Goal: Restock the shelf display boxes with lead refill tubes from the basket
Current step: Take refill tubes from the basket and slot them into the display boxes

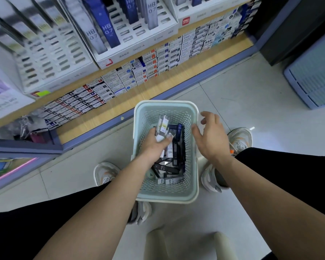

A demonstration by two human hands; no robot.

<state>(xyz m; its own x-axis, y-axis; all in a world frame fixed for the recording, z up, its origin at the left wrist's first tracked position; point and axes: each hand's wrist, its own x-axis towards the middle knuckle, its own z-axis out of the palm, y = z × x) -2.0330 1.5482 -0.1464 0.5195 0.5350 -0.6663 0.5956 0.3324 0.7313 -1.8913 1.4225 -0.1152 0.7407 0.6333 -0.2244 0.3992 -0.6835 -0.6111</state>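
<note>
Forearms (105,199), two, bare, enter from 6 o'clock and converge on the basket.

Basket (194,184): pale green, perforated, on the tiled floor (233,94) between two light shoes (104,173).

Left hand (155,145): inside the basket, fingers and thumb curled round a small bunch of clear tubes (163,126). These have white and yellow labels. Their long axis runs 6 to 12 o'clock, the free ends projecting past the fingers toward 12, at the shelf.

Right hand (211,139): at 3 o'clock of the basket, over its rim, fingers spread and relaxed, holding nothing; clear tubes lie at its 9 o'clock, apart from it.

Loose tubes (176,152): dark and grey, marked HB 0.7, heaped on the basket bottom, mostly lengthwise 12 to 6, a few near 6 lying crosswise.

Display boxes (137,40): white, slotted, on the wooden shelf (139,94) at 11 to 12 o'clock, holding upright tubes.
</note>
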